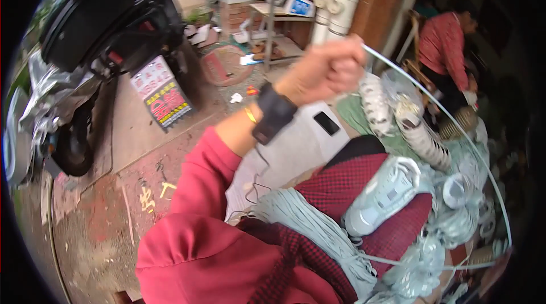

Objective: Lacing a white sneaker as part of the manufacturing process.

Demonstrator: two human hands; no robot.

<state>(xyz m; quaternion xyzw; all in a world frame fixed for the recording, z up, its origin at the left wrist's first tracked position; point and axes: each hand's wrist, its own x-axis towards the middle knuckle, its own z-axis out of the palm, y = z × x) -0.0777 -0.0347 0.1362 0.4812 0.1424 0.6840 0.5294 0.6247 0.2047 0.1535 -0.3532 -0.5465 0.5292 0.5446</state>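
Note:
My left hand [335, 71], with a dark watch on its wrist, is raised in front of me and closed on one end of a pale blue shoelace [438, 104]. The lace arcs to the right rim and bends sharply there. A dim reddish shape beside that bend may be my right hand, but its fingers do not show. On my lap lies a pale blue sneaker [382, 197], next to a thick bundle of pale blue laces [307, 218]. Other pale blue shoes and bunched laces [418, 264] are heaped to my right.
White shoes [418, 133] rest on green cloth ahead. A phone [326, 123] lies on a pale sheet. Another person [446, 42] in red sits bent over at the far right. Left are a motor scooter [96, 25] and a printed sign [161, 93]; white pipes [338, 2] stand beyond.

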